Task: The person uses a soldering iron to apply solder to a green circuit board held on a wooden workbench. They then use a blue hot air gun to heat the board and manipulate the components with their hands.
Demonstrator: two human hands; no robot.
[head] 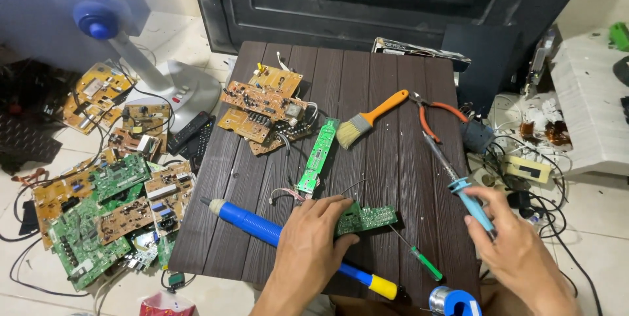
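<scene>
The left hand lies flat, fingers spread, pressing a small green circuit board onto the dark wooden bench, across a blue desoldering pump. The right hand grips a blue-handled soldering iron, tip pointing away, beside the board.

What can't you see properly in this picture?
All in the head view:
- Green circuit board: its left end is hidden under the left hand.
- Soldering iron: the handle's end is hidden in the right hand.
- Solder spool: cut off by the bottom edge.
- Fan: its head is blurred.
- Parts on the board pile: too small.
</scene>
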